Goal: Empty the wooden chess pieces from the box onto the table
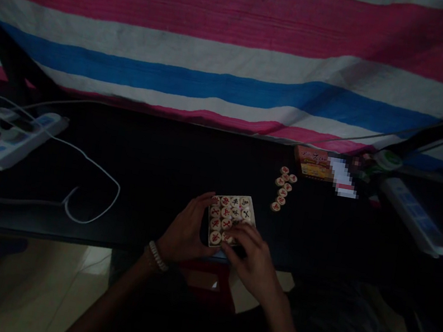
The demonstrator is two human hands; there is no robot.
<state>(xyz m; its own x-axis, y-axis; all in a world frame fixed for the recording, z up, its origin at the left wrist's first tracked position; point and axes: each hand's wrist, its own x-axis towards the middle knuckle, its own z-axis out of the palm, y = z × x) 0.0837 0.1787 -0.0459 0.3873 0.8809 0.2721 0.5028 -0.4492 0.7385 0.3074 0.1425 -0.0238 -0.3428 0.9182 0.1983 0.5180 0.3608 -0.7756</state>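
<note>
A small square box (254, 212) stands near the front edge of the dark table, filled with rows of round Chinese chess pieces (225, 212) marked in red or black characters. My left hand (185, 232), a pale bracelet on its wrist, grips the box along its left side, thumb at the near corner. Over the near right part of the box, my right hand (254, 260) has its thumb and fingers closed on a red-marked chess piece (227, 237) in the front row. Its fingers hide some of the pieces there. Several loose chess pieces (283, 193) lie to the right, beyond the box.
A colourful small carton (313, 163) is at the back right, close to a blurred-out pale item. White power strips lie at the left (24, 140) and right (415, 215); a white cable (118, 194) loops across the left side. A striped sheet (234, 89) hangs behind the table.
</note>
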